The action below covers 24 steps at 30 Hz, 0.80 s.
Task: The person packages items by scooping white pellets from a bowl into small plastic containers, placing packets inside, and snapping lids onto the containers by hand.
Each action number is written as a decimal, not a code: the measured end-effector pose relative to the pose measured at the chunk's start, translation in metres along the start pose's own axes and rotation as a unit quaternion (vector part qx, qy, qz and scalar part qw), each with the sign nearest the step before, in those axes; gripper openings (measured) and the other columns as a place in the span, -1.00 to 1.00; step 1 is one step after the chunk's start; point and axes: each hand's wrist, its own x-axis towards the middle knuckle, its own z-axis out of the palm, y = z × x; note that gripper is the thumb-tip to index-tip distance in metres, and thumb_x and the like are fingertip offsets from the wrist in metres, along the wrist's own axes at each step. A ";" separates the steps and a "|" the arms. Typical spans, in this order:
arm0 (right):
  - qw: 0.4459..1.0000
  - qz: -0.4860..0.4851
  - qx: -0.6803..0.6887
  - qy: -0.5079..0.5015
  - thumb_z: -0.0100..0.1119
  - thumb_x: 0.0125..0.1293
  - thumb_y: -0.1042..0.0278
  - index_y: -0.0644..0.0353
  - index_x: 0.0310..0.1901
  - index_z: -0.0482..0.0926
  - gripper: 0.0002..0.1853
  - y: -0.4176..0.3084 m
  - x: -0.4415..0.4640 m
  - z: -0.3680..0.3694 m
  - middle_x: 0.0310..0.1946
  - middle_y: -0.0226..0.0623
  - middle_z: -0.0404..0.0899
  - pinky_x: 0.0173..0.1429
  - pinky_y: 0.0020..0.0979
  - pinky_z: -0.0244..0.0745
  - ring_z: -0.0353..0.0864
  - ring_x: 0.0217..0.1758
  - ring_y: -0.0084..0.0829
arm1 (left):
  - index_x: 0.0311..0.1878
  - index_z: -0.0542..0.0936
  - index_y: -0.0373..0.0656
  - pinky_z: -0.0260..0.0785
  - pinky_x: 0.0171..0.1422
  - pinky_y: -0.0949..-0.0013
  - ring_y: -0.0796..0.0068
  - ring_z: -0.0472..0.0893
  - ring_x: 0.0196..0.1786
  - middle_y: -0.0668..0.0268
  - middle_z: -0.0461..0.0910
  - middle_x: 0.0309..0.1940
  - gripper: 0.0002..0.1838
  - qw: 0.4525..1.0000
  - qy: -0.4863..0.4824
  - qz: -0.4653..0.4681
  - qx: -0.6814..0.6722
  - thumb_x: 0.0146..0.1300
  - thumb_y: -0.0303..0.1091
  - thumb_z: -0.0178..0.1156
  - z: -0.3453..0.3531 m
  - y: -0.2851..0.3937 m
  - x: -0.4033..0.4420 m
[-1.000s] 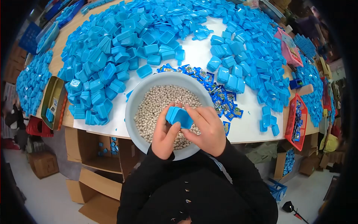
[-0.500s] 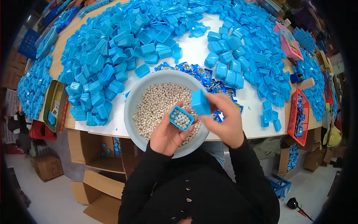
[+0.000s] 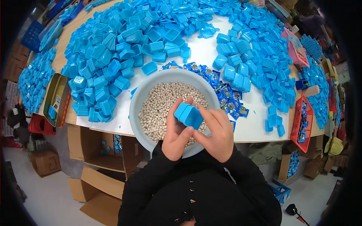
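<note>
My left hand (image 3: 176,141) is wrapped round a small blue plastic box (image 3: 181,109), held over the basin. My right hand (image 3: 217,135) pinches a second blue box part (image 3: 193,118), which meets the first one mouth to mouth or sits over it; I cannot tell how far they overlap. Whatever lies inside is hidden now. Below both hands, a light grey basin (image 3: 134,113) holds many small pale round pellets (image 3: 156,109).
Heaps of blue boxes (image 3: 109,56) cover the table's left and back, with more (image 3: 241,75) on the right. Printed blue packets (image 3: 228,100) lie behind the basin. A red basket (image 3: 307,124) stands at the right edge. Cardboard boxes (image 3: 100,150) sit below the table.
My right hand has brought the empty-handed gap to a close, moving its blue part left and down onto the pellet-filled box in my left hand. The pellets in that box no longer show.
</note>
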 end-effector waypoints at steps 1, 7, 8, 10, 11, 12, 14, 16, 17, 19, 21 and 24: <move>1.000 0.001 -0.004 0.016 0.42 -0.15 0.49 0.27 0.10 0.56 -0.37 0.000 -0.002 0.002 -0.17 -0.23 0.53 -0.10 -0.38 0.40 0.48 -0.20 -0.29 | 0.47 0.04 -0.19 0.04 0.49 0.14 0.14 0.20 0.44 0.04 0.17 0.41 -0.35 1.000 -0.009 0.020 0.009 0.34 -0.47 -0.03 0.000 -0.003 -0.001; 0.997 -0.003 -0.023 0.075 0.42 -0.17 0.50 0.29 0.09 0.56 -0.37 0.000 -0.007 0.010 -0.19 -0.23 0.54 -0.12 -0.36 0.42 0.49 -0.23 -0.28 | 0.46 0.02 -0.24 0.04 0.49 0.13 0.13 0.22 0.42 -0.01 0.17 0.40 -0.34 0.996 -0.035 0.055 0.060 0.32 -0.51 -0.05 -0.002 -0.002 0.000; 0.996 -0.004 -0.027 0.084 0.42 -0.17 0.50 0.29 0.08 0.56 -0.37 0.000 -0.007 0.011 -0.20 -0.23 0.54 -0.13 -0.35 0.42 0.49 -0.24 -0.28 | 0.46 0.02 -0.25 0.05 0.48 0.13 0.12 0.22 0.42 -0.03 0.17 0.40 -0.35 0.995 -0.038 0.053 0.071 0.32 -0.51 -0.05 -0.002 -0.001 0.000; 0.997 -0.002 -0.024 0.069 0.42 -0.17 0.49 0.29 0.09 0.55 -0.36 0.001 -0.008 0.011 -0.18 -0.23 0.53 -0.12 -0.34 0.43 0.49 -0.23 -0.27 | 0.47 0.03 -0.24 0.07 0.48 0.15 0.11 0.24 0.41 -0.03 0.18 0.40 -0.36 0.994 -0.033 0.054 0.088 0.34 -0.48 -0.05 -0.007 -0.002 0.000; 0.997 0.002 -0.032 0.075 0.42 -0.17 0.49 0.29 0.09 0.55 -0.36 0.001 -0.009 0.011 -0.18 -0.23 0.53 -0.12 -0.34 0.43 0.49 -0.23 -0.27 | 0.47 0.03 -0.24 0.10 0.47 0.16 0.11 0.26 0.41 -0.04 0.19 0.40 -0.37 0.993 -0.029 0.055 0.103 0.37 -0.45 -0.05 -0.008 -0.003 0.000; 0.998 0.005 -0.021 0.061 0.42 -0.15 0.47 0.28 0.10 0.55 -0.37 0.002 -0.009 0.012 -0.17 -0.23 0.53 -0.12 -0.34 0.43 0.50 -0.22 -0.27 | 0.47 0.04 -0.23 0.12 0.46 0.18 0.10 0.28 0.41 -0.04 0.20 0.40 -0.38 0.991 -0.027 0.056 0.117 0.39 -0.43 -0.05 -0.010 -0.005 0.000; 0.999 0.007 0.029 0.020 0.41 -0.08 0.43 0.26 0.10 0.55 -0.40 0.006 -0.003 0.006 -0.15 -0.22 0.53 -0.10 -0.34 0.43 0.50 -0.20 -0.26 | 0.47 0.05 -0.23 0.23 0.39 0.23 0.08 0.34 0.37 -0.04 0.25 0.36 -0.41 0.992 0.004 0.022 0.124 0.43 -0.37 -0.06 -0.011 -0.005 -0.001; 0.998 0.012 0.063 0.001 0.41 -0.04 0.41 0.25 0.09 0.55 -0.44 0.022 0.005 -0.004 -0.14 -0.21 0.54 -0.09 -0.34 0.43 0.51 -0.19 -0.25 | 0.46 0.06 -0.23 0.31 0.34 0.26 0.07 0.39 0.34 -0.03 0.29 0.33 -0.43 0.992 0.023 -0.017 0.121 0.46 -0.35 -0.07 -0.014 0.001 0.000; 0.990 0.100 0.103 0.005 0.39 0.01 0.38 0.26 0.03 0.56 -0.52 0.044 0.001 -0.012 -0.15 -0.20 0.54 -0.09 -0.33 0.43 0.51 -0.19 -0.25 | 0.45 0.09 -0.23 0.38 0.28 0.27 0.08 0.43 0.30 -0.01 0.31 0.29 -0.44 0.997 0.038 0.003 0.064 0.46 -0.33 -0.05 -0.014 0.004 0.003; 0.984 0.177 0.010 0.024 0.37 0.08 0.35 0.27 -0.10 0.58 -0.65 0.094 -0.006 -0.034 -0.21 -0.18 0.55 -0.11 -0.33 0.43 0.51 -0.22 -0.26 | 0.43 0.12 -0.22 0.44 0.23 0.29 0.09 0.47 0.26 0.01 0.34 0.25 -0.46 0.998 0.053 0.022 0.004 0.47 -0.30 -0.04 -0.015 0.010 0.007; 0.978 0.164 -0.124 0.040 0.36 0.10 0.35 0.29 -0.17 0.58 -0.71 0.134 -0.019 -0.042 -0.24 -0.18 0.56 -0.13 -0.35 0.43 0.51 -0.24 -0.27 | 0.43 0.13 -0.19 0.45 0.24 0.26 0.10 0.49 0.25 0.01 0.34 0.25 -0.47 0.999 0.054 -0.002 -0.003 0.47 -0.29 -0.03 -0.016 0.017 0.011; 0.932 0.291 -0.190 -0.103 0.32 0.11 0.38 0.31 -0.26 0.56 -0.78 0.160 -0.031 -0.037 -0.34 -0.21 0.55 -0.20 -0.40 0.43 0.49 -0.33 -0.29 | 0.43 0.15 -0.15 0.46 0.24 0.23 0.11 0.50 0.23 0.02 0.35 0.24 -0.47 0.998 0.057 -0.024 -0.004 0.47 -0.28 -0.01 -0.014 0.020 0.017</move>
